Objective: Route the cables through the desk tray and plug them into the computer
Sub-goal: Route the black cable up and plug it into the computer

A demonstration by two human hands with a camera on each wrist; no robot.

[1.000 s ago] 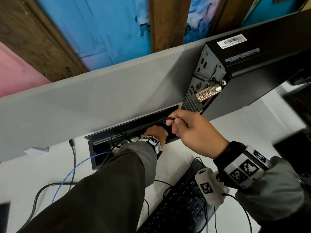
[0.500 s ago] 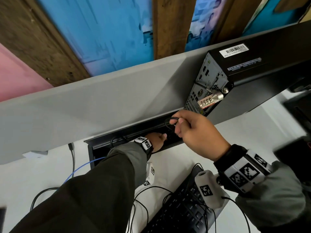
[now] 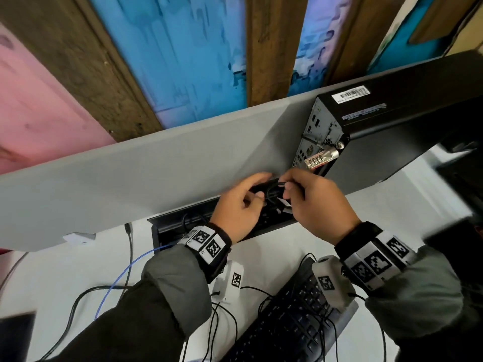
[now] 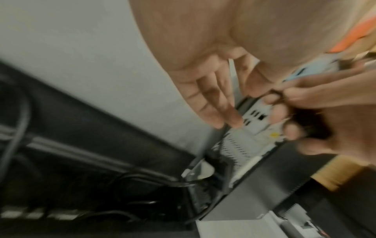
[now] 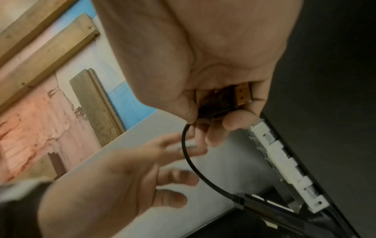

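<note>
Right hand clamped on black cable plug, left hand fingers spread loose beside it, above desk tray, below computer rear panel

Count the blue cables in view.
1. The blue cable curves across the white desk, left of the left sleeve, up to the desk tray. More may be hidden inside the tray.
</note>
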